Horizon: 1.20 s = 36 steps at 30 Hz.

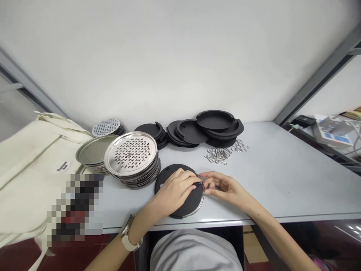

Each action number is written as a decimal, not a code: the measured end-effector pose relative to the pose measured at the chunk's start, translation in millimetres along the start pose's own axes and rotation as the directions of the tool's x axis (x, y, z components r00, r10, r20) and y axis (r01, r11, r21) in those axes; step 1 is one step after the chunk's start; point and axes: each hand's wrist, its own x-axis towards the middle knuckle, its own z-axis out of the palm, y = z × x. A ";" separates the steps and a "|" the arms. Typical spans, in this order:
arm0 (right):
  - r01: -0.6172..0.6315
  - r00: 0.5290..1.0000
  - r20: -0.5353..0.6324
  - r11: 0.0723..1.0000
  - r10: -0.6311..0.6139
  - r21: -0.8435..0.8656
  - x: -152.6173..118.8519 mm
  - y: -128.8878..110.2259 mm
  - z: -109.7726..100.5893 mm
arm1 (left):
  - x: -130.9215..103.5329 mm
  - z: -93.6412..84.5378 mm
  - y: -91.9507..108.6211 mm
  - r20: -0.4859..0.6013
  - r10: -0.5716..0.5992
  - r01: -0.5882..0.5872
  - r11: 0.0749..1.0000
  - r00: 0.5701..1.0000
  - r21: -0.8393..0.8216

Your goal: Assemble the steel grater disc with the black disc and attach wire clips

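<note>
A round black disc [186,205] with a shiny metal rim along its right side lies flat near the table's front edge. Across its top rests my left hand [179,188], fingers bent and pressed together, their tips gripping the right rim. My right hand [224,187] meets the same rim from the right, thumb and forefinger closing in on a small spot there. What sits between those fingertips is too small to make out. Just left of the disc stands a stack of silver grater plates [131,154] with punched slots.
More round plates [94,150] and another grater stack [105,128] stand at left, beside a cream cloth bag [25,158]. Behind are black discs [149,131] and black round trays [216,120]. Metal clips [217,155] and rings [239,146] lie in small heaps on the table [282,169].
</note>
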 end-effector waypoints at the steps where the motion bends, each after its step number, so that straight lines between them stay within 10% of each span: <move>1: 0.000 1.000 -0.001 1.000 0.000 -0.004 -0.3 -0.8 -0.4 | 0.0 -0.1 0.1 0.002 -0.001 0.001 1.000 1.000 0.001; 36: -0.005 0.999 0.040 0.996 0.009 -0.090 -3.1 -6.3 4.6 | -0.9 0.5 1.5 0.012 0.006 -0.007 0.998 1.000 0.057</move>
